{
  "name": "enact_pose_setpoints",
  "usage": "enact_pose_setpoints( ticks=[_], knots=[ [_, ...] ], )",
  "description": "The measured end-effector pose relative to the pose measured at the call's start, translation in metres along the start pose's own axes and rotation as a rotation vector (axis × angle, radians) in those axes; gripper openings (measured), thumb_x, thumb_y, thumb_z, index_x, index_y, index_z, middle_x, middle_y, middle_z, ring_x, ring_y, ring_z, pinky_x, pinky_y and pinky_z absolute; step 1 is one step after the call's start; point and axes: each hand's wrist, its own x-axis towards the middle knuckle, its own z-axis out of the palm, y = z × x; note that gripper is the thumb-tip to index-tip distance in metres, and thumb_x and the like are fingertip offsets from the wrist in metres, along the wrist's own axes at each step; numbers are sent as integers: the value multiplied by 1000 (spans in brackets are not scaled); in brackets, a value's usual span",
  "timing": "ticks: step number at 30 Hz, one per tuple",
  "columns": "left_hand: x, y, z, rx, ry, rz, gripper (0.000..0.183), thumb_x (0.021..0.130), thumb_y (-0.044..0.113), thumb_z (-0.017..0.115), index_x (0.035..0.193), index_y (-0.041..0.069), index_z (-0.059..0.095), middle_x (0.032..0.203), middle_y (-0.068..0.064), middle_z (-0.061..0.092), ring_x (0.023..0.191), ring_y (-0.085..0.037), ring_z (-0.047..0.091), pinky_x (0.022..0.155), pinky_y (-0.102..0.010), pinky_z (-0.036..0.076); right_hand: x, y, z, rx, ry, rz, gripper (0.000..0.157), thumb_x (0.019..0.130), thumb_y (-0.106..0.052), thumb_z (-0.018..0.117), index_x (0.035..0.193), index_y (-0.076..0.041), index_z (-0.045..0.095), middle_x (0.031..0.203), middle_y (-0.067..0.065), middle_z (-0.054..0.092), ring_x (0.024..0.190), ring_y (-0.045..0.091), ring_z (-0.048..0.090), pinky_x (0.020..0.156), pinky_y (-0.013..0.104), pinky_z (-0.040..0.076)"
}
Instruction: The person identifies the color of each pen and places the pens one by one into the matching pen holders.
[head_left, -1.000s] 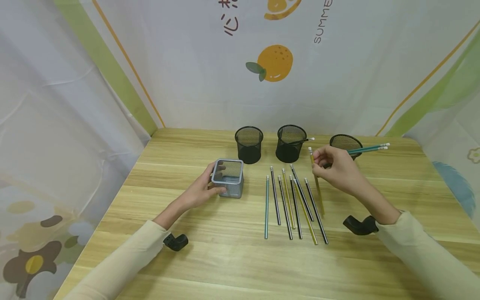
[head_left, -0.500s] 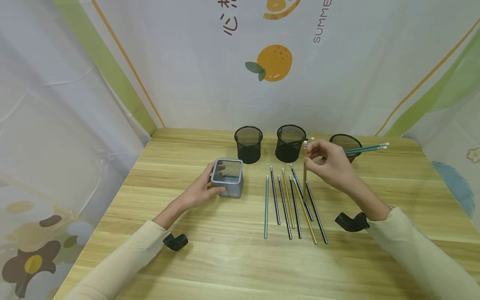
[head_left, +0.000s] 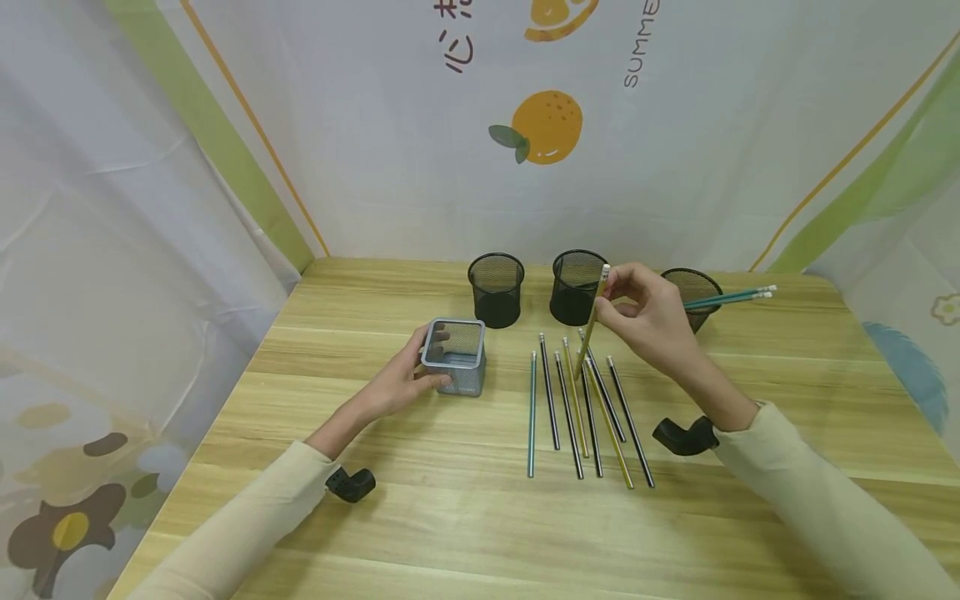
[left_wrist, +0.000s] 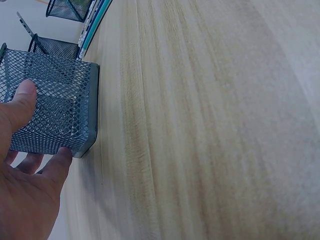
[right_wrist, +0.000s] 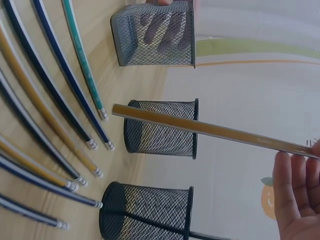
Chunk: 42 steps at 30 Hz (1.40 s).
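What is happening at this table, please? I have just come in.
A person's right hand pinches a yellow pencil above other pencils lying on the table. The left hand grips a square gray mesh holder. Behind are three round black mesh holders: the middle holder has a dark pencil inside, the right holder two teal pencils. The yellow pencil is in no holder yet.

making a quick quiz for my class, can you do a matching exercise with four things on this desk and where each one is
Things
1. square cup
2. tilted yellow pencil
3. pair of teal pencils
4. single teal pencil

Places
A. sticking out of the rightmost black cup
B. gripped by the left hand
C. lying on the table
D. pinched by the right hand

Pairs: 1-B, 2-D, 3-A, 4-C
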Motion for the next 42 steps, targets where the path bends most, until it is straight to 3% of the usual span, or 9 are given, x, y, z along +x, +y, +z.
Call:
enact_pose_setpoints(
  ticks=[13, 31, 42],
  knots=[
    [0, 0, -1, 2, -4, -3, 82, 94, -9, 67, 159, 4, 18, 155, -29, 30, 137, -49, 38, 109, -54, 41, 20, 2, 19, 61, 95, -115, 14, 90, 14, 61, 102, 13, 54, 96, 15, 58, 85, 25, 61, 71, 24, 60],
    [-1, -1, -1, -18, -10, 8, 83, 94, -9, 67, 159, 5, 18, 154, -29, 32, 139, -46, 37, 109, -52, 41, 49, -3, 36, 114, 148, -216, 12, 91, 13, 59, 102, 9, 55, 96, 16, 61, 84, 23, 64, 66, 22, 57],
    [0, -2, -1, -16, -8, 3, 83, 94, -9, 67, 159, 6, 18, 154, -28, 31, 139, -47, 37, 109, -53, 41, 70, -7, 48, 132, 194, -262, 12, 92, 12, 60, 102, 9, 54, 100, 18, 58, 87, 24, 64, 73, 28, 61]
  ],
)
